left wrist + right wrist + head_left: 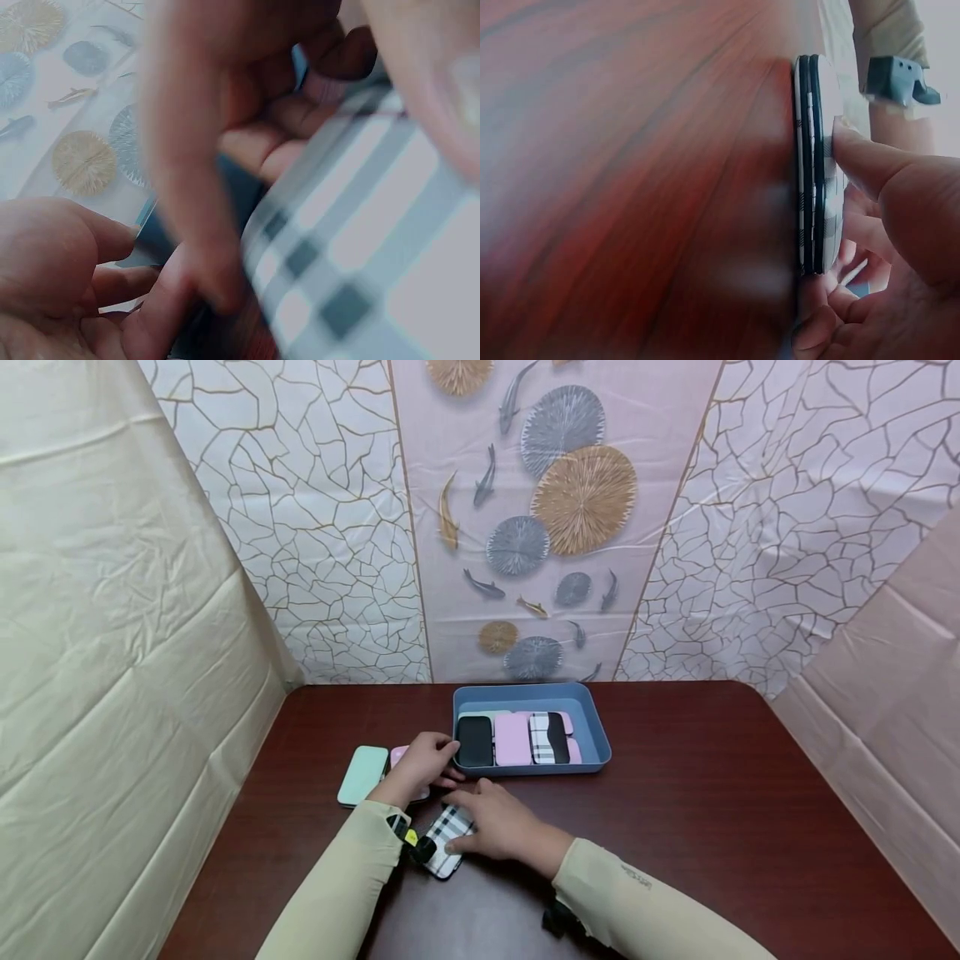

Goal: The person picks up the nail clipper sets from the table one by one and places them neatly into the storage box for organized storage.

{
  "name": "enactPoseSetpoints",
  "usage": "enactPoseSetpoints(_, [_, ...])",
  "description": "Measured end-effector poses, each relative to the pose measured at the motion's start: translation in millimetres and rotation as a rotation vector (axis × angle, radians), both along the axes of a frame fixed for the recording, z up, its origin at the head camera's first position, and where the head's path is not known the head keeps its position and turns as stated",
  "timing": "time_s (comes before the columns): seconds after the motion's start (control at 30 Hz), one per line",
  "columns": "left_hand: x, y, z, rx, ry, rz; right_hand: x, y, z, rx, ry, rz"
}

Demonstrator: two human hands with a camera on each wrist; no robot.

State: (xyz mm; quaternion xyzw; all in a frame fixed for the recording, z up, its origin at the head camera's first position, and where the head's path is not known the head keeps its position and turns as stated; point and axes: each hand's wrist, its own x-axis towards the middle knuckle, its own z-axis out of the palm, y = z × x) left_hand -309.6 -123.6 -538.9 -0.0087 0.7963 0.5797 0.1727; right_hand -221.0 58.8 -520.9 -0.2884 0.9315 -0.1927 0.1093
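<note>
A white-and-black plaid zip case (448, 843) lies on the table before the tray. My right hand (501, 820) holds this case from above, its thumb on the near part and fingertips round the far end. In the right wrist view, the case (817, 169) shows a black zipper along its side. At the front left corner of the blue tray (536, 770), my left hand (426, 760) grips the edge, the corner between its thumb and fingers. Inside the tray sit a black case (475, 742), a pink case (513, 739) and a plaid-and-black case (549, 737), over more cases.
Left of my left hand lies a mint green case (363, 775). Beside it a pink case (397, 755) is partly hidden by my left hand. Patterned cloth (337, 527) hangs behind the dark red wooden table (712, 810), with plain cloth on both sides.
</note>
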Motion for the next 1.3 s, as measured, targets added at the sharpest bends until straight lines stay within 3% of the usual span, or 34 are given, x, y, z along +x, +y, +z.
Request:
enactPoseSetpoints(0.23, [1.0,1,2.8,0.006,-0.014,-0.011,3.5,35,2.1,-0.005,-0.082,-0.092])
enactPoseSetpoints(0.47, [1.0,3,1.1,-0.001,0.004,-0.008,9.0,73,3.5,0.011,-0.049,-0.191])
enactPoseSetpoints(0.7, [1.8,2,0.6,0.003,0.016,-0.010,17.6,107,1.1,0.123,-0.013,-0.307])
enactPoseSetpoints(0.9, [0.3,0,-2.6,0.005,0.015,-0.001,24.0,130,3.3,0.206,0.007,-0.345])
enactPoseSetpoints(1.1, [-0.7,0,-5.2,0.004,0.020,0.004,31.2,144,8.2,0.222,-0.036,-0.397])
enactPoseSetpoints(1.3, [-1.1,1,-6.0,0.006,0.013,0.012,41.7,148,12.3,0.235,-0.005,-0.391])
